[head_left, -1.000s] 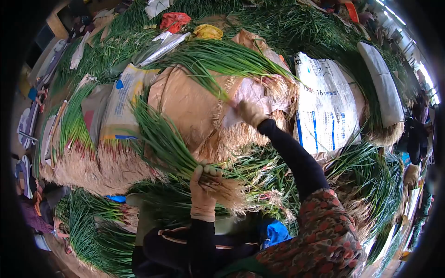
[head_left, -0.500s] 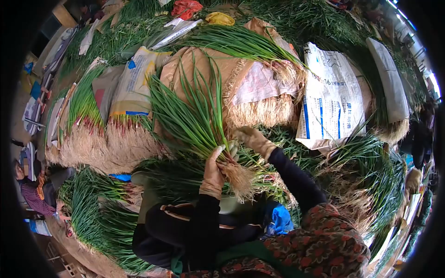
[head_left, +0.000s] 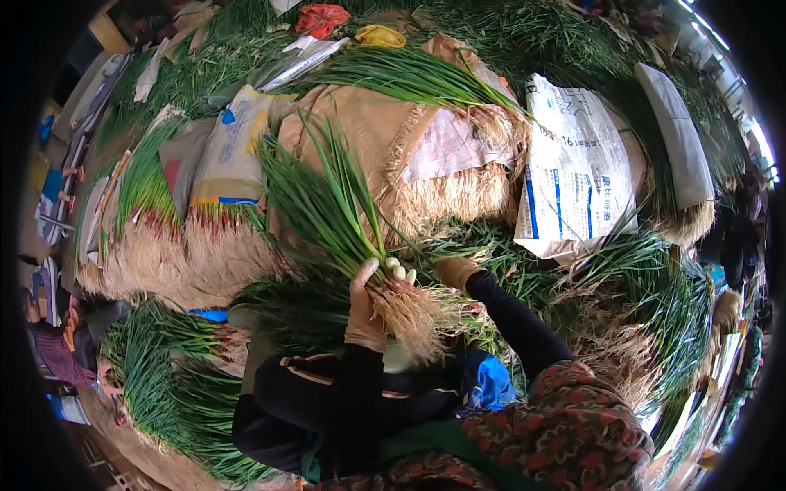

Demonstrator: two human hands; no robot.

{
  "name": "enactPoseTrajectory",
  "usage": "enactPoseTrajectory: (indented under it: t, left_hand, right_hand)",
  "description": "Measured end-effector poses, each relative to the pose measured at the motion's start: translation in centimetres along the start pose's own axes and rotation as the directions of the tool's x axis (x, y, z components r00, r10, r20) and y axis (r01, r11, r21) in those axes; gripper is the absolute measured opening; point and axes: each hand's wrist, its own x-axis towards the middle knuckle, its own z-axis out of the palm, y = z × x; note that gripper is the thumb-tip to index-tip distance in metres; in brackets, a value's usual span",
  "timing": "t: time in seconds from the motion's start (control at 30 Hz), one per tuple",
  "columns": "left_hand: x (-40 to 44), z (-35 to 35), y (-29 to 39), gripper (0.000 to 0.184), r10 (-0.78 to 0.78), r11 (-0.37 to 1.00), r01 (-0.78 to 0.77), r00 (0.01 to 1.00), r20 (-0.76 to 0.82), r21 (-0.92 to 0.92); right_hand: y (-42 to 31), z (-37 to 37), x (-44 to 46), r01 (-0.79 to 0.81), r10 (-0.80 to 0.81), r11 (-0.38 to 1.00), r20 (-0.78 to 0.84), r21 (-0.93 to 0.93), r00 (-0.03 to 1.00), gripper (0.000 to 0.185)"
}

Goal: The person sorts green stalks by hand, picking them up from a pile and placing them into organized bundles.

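Observation:
In my gloved left hand (head_left: 367,296) is a bunch of green onions (head_left: 332,204), gripped just above the roots with the fingers wrapped round the stalks. Its long leaves reach away to the upper left, and its pale stringy roots (head_left: 409,323) hang toward me. My gloved right hand (head_left: 457,272) is a little to the right of the bunch, apart from it, over loose green leaves (head_left: 499,282). That hand's fingers point down and are hidden or blurred, so whether they hold anything does not show.
Ahead lies a large stack of onions under brown sacking (head_left: 344,123), with another bunch (head_left: 409,74) on top. White printed sacks (head_left: 573,164) cover more onions on the right. Onion heaps (head_left: 188,385) lie at left. A blue plastic bag (head_left: 491,383) sits by my lap. Another person (head_left: 70,352) is at far left.
My left hand and the onion bunch have shifted slightly left, and the roots have swung. My right hand has dropped lower, away from the stalks toward the loose leaves.

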Motion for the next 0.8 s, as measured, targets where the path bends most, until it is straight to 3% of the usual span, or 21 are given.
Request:
enactPoseTrajectory:
  t: [0.03,0.07,0.13,0.17,0.23,0.3,0.33,0.37,0.4,0.5,0.53,0.57,0.6,0.63,0.67,0.73,0.8]
  left_hand:
    - [-0.7,0.2,-0.1,0.021,-0.001,1.000,0.001,1.000,-0.015,-0.021]
    - [-0.8,0.5,-0.1,0.021,-0.006,0.999,0.005,1.000,-0.020,-0.038]
    - [-0.5,0.9,-0.3,0.023,-0.017,1.000,0.017,1.000,-0.019,-0.002]
    - [-0.4,0.6,-0.5,0.024,-0.026,0.998,0.027,0.999,-0.024,0.051]
    - [0.2,-0.6,-0.9,0.028,-0.047,0.987,0.040,0.998,0.037,0.155]
    - [-0.3,-0.4,-0.9,0.029,-0.057,0.993,0.060,0.998,-0.027,0.107]
    - [-0.6,-0.2,-0.9,0.029,-0.061,0.995,0.066,0.996,-0.059,0.078]
    - [-0.7,-0.1,-0.7,0.029,-0.084,0.995,0.086,0.996,-0.026,0.056]
    - [-0.9,-0.1,-0.7,0.028,-0.064,0.996,0.065,0.998,-0.021,0.066]
    - [-1.2,-0.2,-0.2,0.027,-0.041,0.994,0.035,0.998,0.052,0.106]
    - [-1.2,-0.4,0.1,0.028,-0.050,0.992,0.036,0.991,0.120,0.118]
    - [-1.1,-0.5,0.4,0.029,-0.066,0.991,0.042,0.979,0.190,0.128]
    - [-0.6,-0.6,0.7,0.032,-0.059,0.998,0.059,0.980,0.192,0.007]
    - [-0.5,-0.6,0.6,0.032,-0.028,0.994,0.053,0.970,0.240,-0.099]
    - [-1.2,1.1,0.8,0.032,0.005,0.978,0.054,0.960,0.281,-0.203]
    - [-1.1,2.6,1.8,0.033,0.107,0.988,-0.070,0.952,0.287,-0.134]
    - [-1.1,3.7,2.0,0.033,0.175,0.984,-0.165,0.970,0.169,-0.070]
  right_hand:
    - [-0.7,-0.3,-1.7,0.019,-0.019,1.000,-0.001,-0.012,1.000,0.038]
    - [-3.8,-5.1,-4.1,-0.090,0.082,0.994,0.132,0.056,0.988,0.039]
    - [-4.5,-7.2,-3.2,0.004,0.028,0.984,-0.179,0.179,0.983,0.040]
    - [-2.3,-4.1,1.6,0.120,0.024,0.799,-0.230,0.590,0.973,0.037]
    - [-2.3,-2.5,6.2,0.248,0.042,0.612,-0.344,0.751,0.938,0.031]
    - [-8.0,-8.6,2.9,0.226,0.003,0.873,-0.468,0.432,0.884,0.026]
    - [-8.4,-11.4,1.2,0.127,-0.022,0.972,-0.457,0.199,0.889,0.024]
    - [-4.6,-9.7,4.5,0.089,0.103,0.945,-0.548,0.313,0.830,0.019]
    - [2.0,-6.9,8.9,0.517,0.103,0.521,-0.651,0.679,0.752,0.020]
    - [8.8,-11.2,-1.4,0.697,0.458,0.176,-0.684,0.696,0.567,0.023]
    - [14.2,-11.8,-5.4,0.519,0.327,0.610,-0.786,0.599,0.524,0.023]
    - [19.6,-12.3,-9.3,0.256,0.187,0.907,-0.866,0.333,0.465,0.024]
    - [20.5,-12.6,-14.0,0.497,0.625,0.465,-0.670,0.732,0.401,0.026]
    - [20.9,-12.6,-18.5,-0.038,0.664,0.727,-0.689,0.685,0.289,0.031]
    - [20.2,-13.2,-23.3,-0.595,0.694,0.639,-0.699,0.487,0.173,0.036]
    - [22.5,-10.5,-27.0,-0.769,0.784,0.505,-0.581,0.392,0.219,0.046]
    - [28.4,-7.1,-24.9,-0.639,0.610,0.714,-0.702,0.286,0.367,0.052]
